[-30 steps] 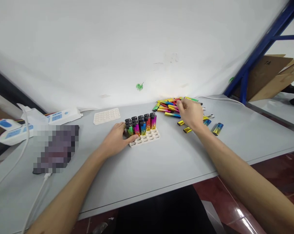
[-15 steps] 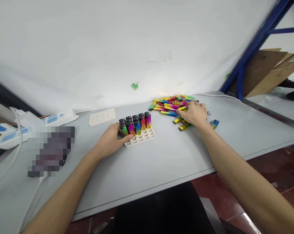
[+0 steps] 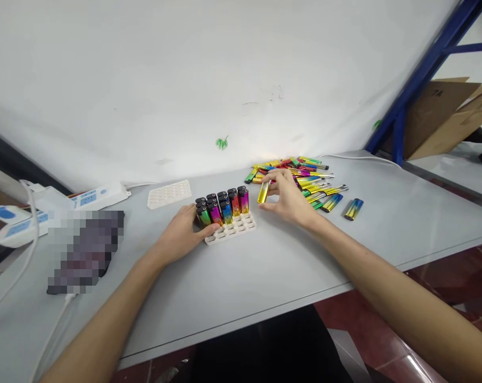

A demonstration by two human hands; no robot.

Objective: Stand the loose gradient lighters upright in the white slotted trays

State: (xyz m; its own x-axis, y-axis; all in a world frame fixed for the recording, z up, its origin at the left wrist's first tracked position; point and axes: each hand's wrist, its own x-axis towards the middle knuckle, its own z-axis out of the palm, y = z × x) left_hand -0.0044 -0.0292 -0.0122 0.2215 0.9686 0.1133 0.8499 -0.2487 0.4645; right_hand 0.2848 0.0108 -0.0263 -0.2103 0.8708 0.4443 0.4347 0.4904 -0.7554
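A white rack (image 3: 241, 226) with rows of holes stands on the table, and several upright lighters (image 3: 226, 209) with black tops fill its back rows. My left hand (image 3: 181, 232) grips the rack's left end, thumb at the front beside the green and magenta lighters. Right of the rack, my right hand (image 3: 285, 197) pinches a yellow lighter (image 3: 263, 192) between thumb and fingers, above the table. Behind and beyond that hand lies a pile of shiny multicoloured lighters (image 3: 316, 186), partly hidden by it. One blue and yellow lighter (image 3: 353, 209) lies apart at the right.
A second white rack (image 3: 169, 194) lies flat at the back left. Power strips (image 3: 87, 198), white cables and a blurred dark object (image 3: 87, 250) occupy the left side. Behind rises a white wall; a blue metal frame (image 3: 400, 106) and cardboard boxes (image 3: 436, 117) are at the right.
My right hand has moved left from the pile towards the rack, now with a yellow lighter in its fingers. Lighters at the pile's right side have shifted. My left hand stays at the rack.
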